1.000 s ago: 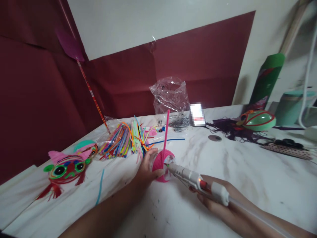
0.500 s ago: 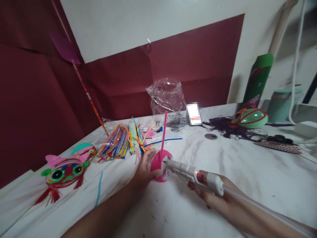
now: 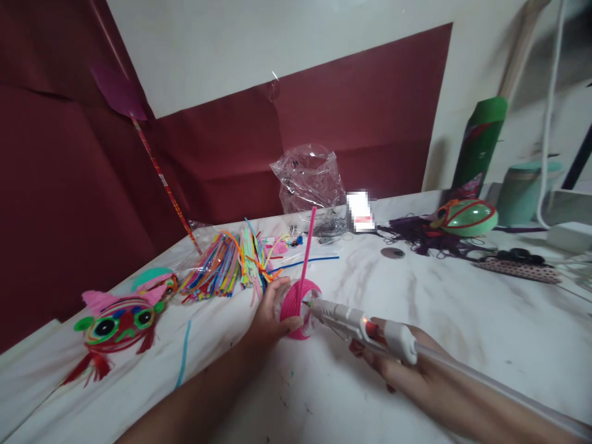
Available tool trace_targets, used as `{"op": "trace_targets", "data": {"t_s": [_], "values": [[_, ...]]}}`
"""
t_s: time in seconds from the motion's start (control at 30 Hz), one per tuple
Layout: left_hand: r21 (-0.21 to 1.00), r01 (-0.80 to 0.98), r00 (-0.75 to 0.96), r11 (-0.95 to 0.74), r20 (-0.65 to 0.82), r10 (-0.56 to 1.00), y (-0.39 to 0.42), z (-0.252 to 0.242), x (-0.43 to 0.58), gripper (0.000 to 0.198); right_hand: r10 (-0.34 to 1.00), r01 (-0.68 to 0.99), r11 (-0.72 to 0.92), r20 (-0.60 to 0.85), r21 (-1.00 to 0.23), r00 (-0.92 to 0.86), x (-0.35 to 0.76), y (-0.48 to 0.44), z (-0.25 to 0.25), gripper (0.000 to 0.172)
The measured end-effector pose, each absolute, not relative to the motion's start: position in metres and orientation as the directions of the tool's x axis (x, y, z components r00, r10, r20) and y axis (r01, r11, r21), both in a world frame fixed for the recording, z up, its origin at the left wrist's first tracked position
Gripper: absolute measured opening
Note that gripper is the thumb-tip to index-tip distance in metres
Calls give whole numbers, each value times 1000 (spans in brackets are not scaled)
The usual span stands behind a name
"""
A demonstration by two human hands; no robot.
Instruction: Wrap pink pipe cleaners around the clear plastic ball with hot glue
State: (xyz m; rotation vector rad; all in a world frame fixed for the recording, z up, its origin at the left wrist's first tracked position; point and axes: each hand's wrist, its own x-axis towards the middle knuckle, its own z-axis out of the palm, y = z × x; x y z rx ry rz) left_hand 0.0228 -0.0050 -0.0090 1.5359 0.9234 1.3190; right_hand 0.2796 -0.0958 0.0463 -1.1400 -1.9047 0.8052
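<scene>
My left hand [image 3: 272, 316] is closed around a clear rounded object partly covered with rows of pink pipe cleaner [image 3: 292, 303], its thumb pressing on the near side. One pink pipe cleaner end [image 3: 309, 243] sticks up from it, leaning slightly right. In my right hand [image 3: 393, 364] is a white hot glue gun [image 3: 342, 317] with a small light lit on its body. The gun's nozzle points left and is at the pink rows, beside the base of the upright end; whether it touches is too small to tell. My right fingers are wrapped under the handle.
A decorated animal-face figure [image 3: 118, 324] and a blue pipe cleaner [image 3: 183, 354] lie left. Behind are a bundle of colourful pipe cleaners [image 3: 215, 265] and a clear plastic bag [image 3: 308, 179]. Right are a green balloon-like object [image 3: 474, 217], purple threads [image 3: 416, 231] and a dotted case [image 3: 518, 271].
The upright pink pipe cleaner end leans a little more to the right. The glue gun's nozzle has shifted slightly left, and the whole view has moved a little. Both grips stay the same.
</scene>
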Motion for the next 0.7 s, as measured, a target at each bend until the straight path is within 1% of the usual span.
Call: {"op": "trace_targets", "data": {"t_s": [0.1, 0.2, 0.47, 0.7], "values": [[946, -23, 158, -322, 322, 934, -6, -8, 23, 85, 899, 385, 397, 267, -833, -348, 280, -95, 47, 24], [946, -24, 161, -324, 323, 933, -8, -6, 24, 84, 907, 363, 376, 259, -852, -332, 281, -94, 47, 22], [940, -1, 165, -341, 337, 927, -7, -7, 23, 86, 915, 389, 341, 208, -856, -344, 282, -93, 49, 25], [943, 13, 178, -331, 324, 929, -8, -3, 23, 88, 912, 378, 349, 218, -857, -347, 280, -96, 47, 18]]}}
